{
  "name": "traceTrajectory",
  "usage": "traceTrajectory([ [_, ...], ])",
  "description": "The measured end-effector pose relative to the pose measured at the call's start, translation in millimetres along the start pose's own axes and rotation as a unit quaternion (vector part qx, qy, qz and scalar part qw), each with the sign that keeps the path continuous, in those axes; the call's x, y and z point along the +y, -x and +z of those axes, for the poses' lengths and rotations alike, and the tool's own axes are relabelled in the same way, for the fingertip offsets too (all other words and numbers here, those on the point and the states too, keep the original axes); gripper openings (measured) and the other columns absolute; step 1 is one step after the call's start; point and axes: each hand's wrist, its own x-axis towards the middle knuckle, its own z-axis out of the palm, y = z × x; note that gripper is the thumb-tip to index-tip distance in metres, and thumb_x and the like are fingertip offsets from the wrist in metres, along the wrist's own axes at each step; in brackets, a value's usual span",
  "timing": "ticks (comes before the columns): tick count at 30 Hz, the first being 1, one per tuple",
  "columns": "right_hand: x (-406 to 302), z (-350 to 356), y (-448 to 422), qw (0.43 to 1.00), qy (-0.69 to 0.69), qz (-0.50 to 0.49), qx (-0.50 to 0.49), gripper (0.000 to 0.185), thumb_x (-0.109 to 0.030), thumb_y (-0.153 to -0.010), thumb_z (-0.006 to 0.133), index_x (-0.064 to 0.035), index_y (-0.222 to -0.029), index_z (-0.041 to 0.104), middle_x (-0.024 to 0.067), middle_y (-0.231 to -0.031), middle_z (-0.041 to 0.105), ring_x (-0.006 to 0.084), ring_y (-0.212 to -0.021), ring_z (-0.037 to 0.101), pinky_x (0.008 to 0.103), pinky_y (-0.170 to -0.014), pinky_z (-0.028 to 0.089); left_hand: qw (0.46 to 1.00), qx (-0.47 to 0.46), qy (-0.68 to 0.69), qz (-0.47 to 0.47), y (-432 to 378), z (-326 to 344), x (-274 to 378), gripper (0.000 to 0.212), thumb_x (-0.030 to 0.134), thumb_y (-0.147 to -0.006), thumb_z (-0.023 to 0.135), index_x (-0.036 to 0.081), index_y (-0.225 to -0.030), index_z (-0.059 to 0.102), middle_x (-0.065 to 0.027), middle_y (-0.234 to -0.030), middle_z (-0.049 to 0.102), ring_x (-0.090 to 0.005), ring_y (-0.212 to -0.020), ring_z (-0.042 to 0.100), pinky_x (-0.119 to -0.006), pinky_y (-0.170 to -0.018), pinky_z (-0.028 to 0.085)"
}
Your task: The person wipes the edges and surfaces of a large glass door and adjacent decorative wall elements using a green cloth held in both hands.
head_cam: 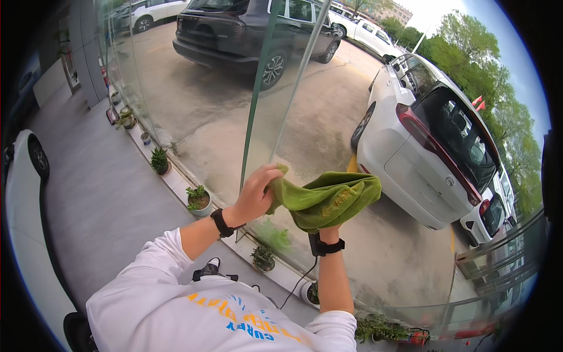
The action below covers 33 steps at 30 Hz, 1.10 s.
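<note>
A green cloth (325, 198) with a stitched mark hangs bunched between my two hands, in front of a large glass pane (206, 132). My left hand (257, 193) grips the cloth's left end, its fingers closed on a fold near the upright edge of the glass. Only the wrist and a bit of my right hand (330, 231) show under the cloth's right part; its fingers are hidden by the fabric. Each wrist wears a black strap, and a cable runs down from the right one.
Potted plants (199, 200) line a white ledge (178, 187) at the foot of the glass. A white car (31, 220) stands indoors at the far left. Beyond the glass are a dark SUV (246, 39) and a white car (422, 154). Metal rails (497, 251) are at the right.
</note>
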Motion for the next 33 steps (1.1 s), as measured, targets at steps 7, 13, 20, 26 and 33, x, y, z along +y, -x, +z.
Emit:
traceTrajectory([
  [7, -162, -9, 23, 0.985, 0.093, -0.146, 0.024, 0.064, -0.041, -0.094, 0.049, -0.0087, -0.143, 0.023, 0.0135, -0.144, 0.031, 0.0287, -0.131, 0.033, 0.0452, -0.111, 0.025, 0.998, 0.055, 0.026, 0.033, -60, 87, 34, 0.035, -0.010, -0.070, 0.059, 0.004, -0.102, 0.057, -0.0127, -0.102, 0.061, -0.0302, -0.089, 0.058, -0.033, -0.072, 0.047],
  [13, -280, 5, 8, 0.645, 0.619, -0.401, 0.201, 0.071, -0.042, -0.093, 0.051, -0.0066, -0.145, 0.018, 0.0149, -0.147, 0.026, 0.0297, -0.134, 0.027, 0.0461, -0.113, 0.018, 0.982, -0.024, 0.186, -0.031, -79, 151, 75, 0.034, -0.014, -0.073, 0.056, 0.002, -0.102, 0.056, -0.0069, -0.102, 0.057, -0.0134, -0.075, 0.061, -0.023, -0.060, 0.048],
  [20, -300, 39, -45, 0.333, 0.778, -0.455, 0.277, 0.086, -0.043, -0.088, 0.055, 0.0020, -0.146, 0.010, 0.0215, -0.150, 0.014, 0.0352, -0.140, 0.010, 0.0492, -0.114, 0.004, 0.935, 0.042, 0.352, -0.021, -102, 164, 72, 0.037, -0.018, -0.077, 0.049, 0.003, -0.108, 0.048, -0.0076, -0.114, 0.049, -0.0157, -0.082, 0.064, -0.023, -0.066, 0.053],
  [26, -226, 84, -85, 0.200, 0.854, -0.383, 0.289, 0.082, -0.046, -0.086, 0.048, 0.0060, -0.143, 0.020, 0.0275, -0.146, 0.021, 0.0431, -0.138, 0.014, 0.0544, -0.110, 0.009, 0.904, 0.137, 0.402, -0.058, -107, 136, 26, 0.033, -0.015, -0.081, 0.048, 0.004, -0.108, 0.041, -0.0115, -0.119, 0.047, -0.0169, -0.094, 0.058, -0.026, -0.079, 0.048],
  [33, -135, 105, -114, 0.152, 0.914, -0.354, 0.128, 0.064, -0.040, -0.084, 0.050, 0.0011, -0.132, 0.042, 0.0244, -0.134, 0.039, 0.0413, -0.124, 0.036, 0.0586, -0.102, 0.023, 0.923, 0.203, 0.308, -0.104, -119, 79, -10, 0.024, -0.014, -0.082, 0.046, 0.004, -0.098, 0.042, -0.0115, -0.124, 0.048, -0.0102, -0.079, 0.054, -0.022, -0.066, 0.044],
])
